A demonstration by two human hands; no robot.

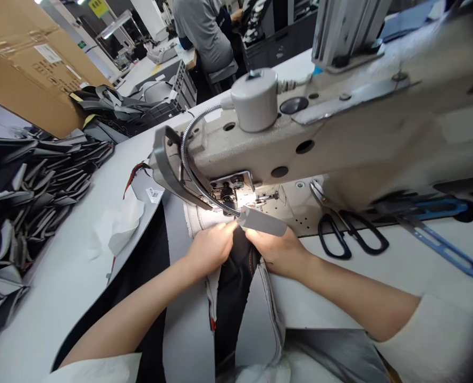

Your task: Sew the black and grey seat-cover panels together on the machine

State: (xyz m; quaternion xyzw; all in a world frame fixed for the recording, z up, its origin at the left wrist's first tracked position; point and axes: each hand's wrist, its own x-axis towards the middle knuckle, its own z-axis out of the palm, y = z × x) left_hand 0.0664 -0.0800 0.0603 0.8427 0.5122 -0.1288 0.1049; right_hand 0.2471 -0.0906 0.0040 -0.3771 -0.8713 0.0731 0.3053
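Note:
Both my hands are at the needle area of a large sewing machine. A black and grey sewn cover, seemingly padded fabric, runs under the presser foot and down toward my lap. My left hand is closed on the cover's left part, fingertips just in front of the foot. To its right, my right hand grips the black fabric near a seam with orange stitching; the grey lamp head hides some of its fingers. The lamp, on a bent metal hose, lights the needle spot.
Scissors with black handles and a blue tool lie right of my right hand. Stacked grey and black pieces fill the left side. Behind are a cardboard box, a grey crate and a seated person.

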